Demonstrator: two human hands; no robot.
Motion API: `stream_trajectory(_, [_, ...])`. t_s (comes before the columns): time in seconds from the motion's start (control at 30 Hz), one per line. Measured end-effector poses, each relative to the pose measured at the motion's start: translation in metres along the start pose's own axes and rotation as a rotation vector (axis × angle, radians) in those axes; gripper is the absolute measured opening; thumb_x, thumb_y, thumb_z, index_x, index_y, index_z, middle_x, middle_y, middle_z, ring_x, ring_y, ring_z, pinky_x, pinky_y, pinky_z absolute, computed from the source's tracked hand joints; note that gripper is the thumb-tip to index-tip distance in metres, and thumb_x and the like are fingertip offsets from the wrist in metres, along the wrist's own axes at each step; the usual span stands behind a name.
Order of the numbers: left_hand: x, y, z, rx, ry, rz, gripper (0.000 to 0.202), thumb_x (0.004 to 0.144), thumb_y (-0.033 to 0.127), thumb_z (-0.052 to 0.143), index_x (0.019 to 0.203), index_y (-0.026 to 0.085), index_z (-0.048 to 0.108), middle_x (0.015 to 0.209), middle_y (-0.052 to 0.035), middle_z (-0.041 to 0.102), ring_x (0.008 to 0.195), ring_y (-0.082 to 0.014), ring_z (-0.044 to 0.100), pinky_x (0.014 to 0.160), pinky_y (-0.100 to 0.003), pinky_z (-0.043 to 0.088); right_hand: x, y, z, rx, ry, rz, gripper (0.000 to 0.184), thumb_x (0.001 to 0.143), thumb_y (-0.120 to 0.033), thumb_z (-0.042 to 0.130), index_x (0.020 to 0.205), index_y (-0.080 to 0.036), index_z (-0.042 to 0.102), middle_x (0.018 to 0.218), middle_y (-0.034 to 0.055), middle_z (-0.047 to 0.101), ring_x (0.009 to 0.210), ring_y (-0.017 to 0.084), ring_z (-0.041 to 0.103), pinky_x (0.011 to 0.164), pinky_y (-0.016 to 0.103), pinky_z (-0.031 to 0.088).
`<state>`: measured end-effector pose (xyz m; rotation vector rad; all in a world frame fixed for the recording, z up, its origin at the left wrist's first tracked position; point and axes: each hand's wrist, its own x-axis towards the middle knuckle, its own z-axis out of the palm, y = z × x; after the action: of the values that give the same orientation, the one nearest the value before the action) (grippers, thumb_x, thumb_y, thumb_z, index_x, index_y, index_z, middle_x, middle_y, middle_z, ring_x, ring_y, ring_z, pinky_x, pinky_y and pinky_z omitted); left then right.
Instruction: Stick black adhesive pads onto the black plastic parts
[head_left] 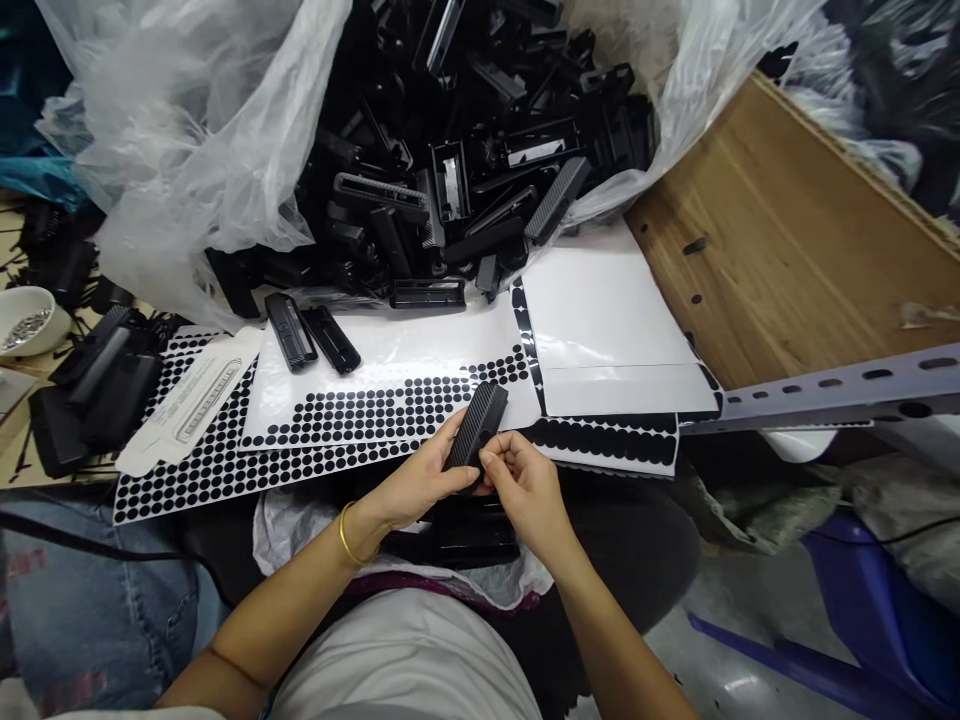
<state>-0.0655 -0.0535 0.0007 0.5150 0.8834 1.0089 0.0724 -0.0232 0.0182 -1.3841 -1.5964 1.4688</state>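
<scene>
My left hand (421, 482) grips a black ribbed plastic part (478, 422) from below, holding it tilted over my lap. My right hand (523, 482) is pinched against the lower end of that same part, fingertips pressed together on it. Just beyond the hands lie white sheets covered with rows of small black round stickers (375, 410). Two more black parts (311, 335) lie side by side on a sheet. A stack of black parts (465, 535) rests on clear plastic in my lap, below my hands.
A big clear plastic bag (202, 150) spills a heap of black plastic parts (465, 150) at the back. More black parts (90, 390) sit at left by a white bowl (30, 320). A wooden board (787, 240) and grey slotted metal rail (840, 390) lie at right.
</scene>
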Motion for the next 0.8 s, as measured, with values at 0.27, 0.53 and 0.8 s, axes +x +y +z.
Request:
stream_trajectory(0.27, [0.001, -0.003, -0.001, 0.029, 0.031, 0.033, 0.077, 0.072, 0.01, 0.061, 0.14, 0.027, 0.031, 0.145, -0.004, 0.038, 0.131, -0.023, 0.036, 0.109, -0.034, 0.026, 0.0, 0.003, 0.003, -0.09, 0.018, -0.07, 0.014, 0.08, -0.029, 0.049, 0.07, -0.02, 0.048, 0.06, -0.0025, 0.053, 0.049, 0.011, 0.052, 0.047, 0.022, 0.044])
stream_trajectory(0.53, [-0.002, -0.011, -0.006, 0.074, 0.01, 0.066, 0.073, 0.076, 0.014, 0.059, 0.14, 0.03, 0.029, 0.144, -0.0052, 0.039, 0.127, -0.0241, 0.042, 0.104, -0.038, 0.035, -0.003, 0.011, 0.002, -0.443, 0.233, -0.199, 0.01, 0.079, -0.026, 0.05, 0.084, -0.022, 0.043, 0.061, -0.0036, 0.052, 0.046, 0.012, 0.05, 0.045, 0.023, 0.038])
stream_trajectory(0.8, [-0.016, 0.027, -0.031, 0.713, 0.08, 0.194, 0.036, 0.079, 0.032, 0.059, 0.114, 0.022, 0.06, 0.118, -0.0089, 0.061, 0.108, -0.0242, 0.056, 0.096, -0.04, 0.041, 0.005, 0.0, -0.028, -0.357, 0.428, -0.317, 0.009, 0.08, -0.026, 0.055, 0.082, -0.022, 0.048, 0.065, -0.0029, 0.054, 0.052, 0.011, 0.05, 0.052, 0.023, 0.042])
